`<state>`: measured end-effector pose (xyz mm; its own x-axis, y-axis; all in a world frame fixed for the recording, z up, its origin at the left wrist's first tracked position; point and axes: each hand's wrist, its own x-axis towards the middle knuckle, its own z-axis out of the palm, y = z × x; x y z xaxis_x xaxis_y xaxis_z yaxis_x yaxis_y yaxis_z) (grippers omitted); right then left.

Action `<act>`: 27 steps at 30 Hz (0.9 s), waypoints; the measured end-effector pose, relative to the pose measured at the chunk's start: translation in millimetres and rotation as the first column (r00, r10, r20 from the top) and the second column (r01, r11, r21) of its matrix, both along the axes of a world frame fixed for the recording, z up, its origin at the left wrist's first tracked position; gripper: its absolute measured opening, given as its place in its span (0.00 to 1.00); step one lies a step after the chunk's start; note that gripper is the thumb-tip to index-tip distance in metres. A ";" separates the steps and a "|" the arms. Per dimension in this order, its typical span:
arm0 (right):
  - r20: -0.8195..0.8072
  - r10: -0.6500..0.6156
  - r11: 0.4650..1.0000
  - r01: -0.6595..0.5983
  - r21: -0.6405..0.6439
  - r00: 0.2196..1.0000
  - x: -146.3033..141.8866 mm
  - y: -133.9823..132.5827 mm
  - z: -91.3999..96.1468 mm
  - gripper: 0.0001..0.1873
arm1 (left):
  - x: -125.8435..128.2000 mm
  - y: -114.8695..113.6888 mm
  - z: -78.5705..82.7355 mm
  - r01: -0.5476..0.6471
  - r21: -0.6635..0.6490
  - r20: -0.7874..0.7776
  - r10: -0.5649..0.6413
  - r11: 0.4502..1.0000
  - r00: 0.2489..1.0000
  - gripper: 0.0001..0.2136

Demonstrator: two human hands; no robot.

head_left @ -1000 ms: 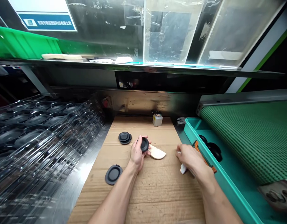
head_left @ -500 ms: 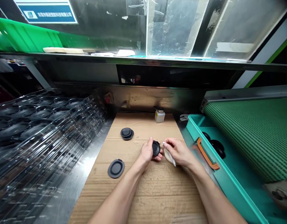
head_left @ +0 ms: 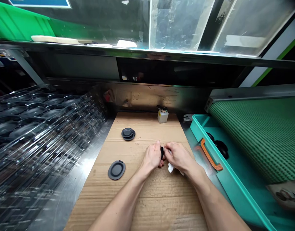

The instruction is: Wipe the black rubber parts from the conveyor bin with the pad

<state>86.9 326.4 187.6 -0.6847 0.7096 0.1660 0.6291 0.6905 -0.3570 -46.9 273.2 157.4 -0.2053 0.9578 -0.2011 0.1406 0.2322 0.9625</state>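
My left hand (head_left: 152,156) is closed around a small black round lid (head_left: 162,154), now turned almost edge-on above the cardboard. Pinched in my right hand (head_left: 178,155) is a white cloth (head_left: 170,167), whose loose end hangs below the fingers. The right fingertips press at the lid's edge, and much of the lid is hidden by both hands. To the left lies a single dark oval lid (head_left: 117,170), flat on the cardboard. Farther back, a few similar lids (head_left: 128,134) are stacked unevenly.
A cardboard sheet (head_left: 147,205) covers the worktop. At its back stands a small white bottle (head_left: 163,116). Stacked clear plastic trays (head_left: 72,128) fill the left. On the right are a teal bin (head_left: 233,189) with an orange handle (head_left: 209,157), black parts inside, and a green conveyor belt (head_left: 260,125).
My right hand has moved left with the cloth and now meets the lid. The lid has turned from face-on to nearly edge-on. The camera view has tilted slightly down.
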 end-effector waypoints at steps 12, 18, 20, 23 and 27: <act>0.131 -0.081 0.993 0.068 0.097 0.988 -7.7 -5.1 1.3 0.11 | 4.5 -6.1 1.7 -0.039 0.148 -0.075 0.051 0.988 0.996 0.25; 0.111 -0.068 0.993 0.057 0.100 0.991 -7.1 -8.3 8.4 0.10 | 8.2 -7.8 2.0 -0.070 0.230 -0.212 0.120 0.971 0.970 0.21; 0.067 -0.050 0.994 0.043 0.105 0.997 -6.9 -8.3 9.5 0.10 | 9.4 -8.2 2.0 -0.064 0.274 -0.265 0.140 0.960 0.954 0.19; 0.062 -0.061 0.996 0.056 0.075 0.996 -5.8 -8.4 9.2 0.09 | 10.7 -9.3 1.3 -0.041 0.297 -0.328 0.142 0.954 0.934 0.18; 0.073 -0.071 0.996 0.068 0.050 0.995 -4.3 -8.3 7.8 0.09 | 11.7 -10.9 0.7 -0.051 0.271 -0.324 0.141 0.961 0.936 0.19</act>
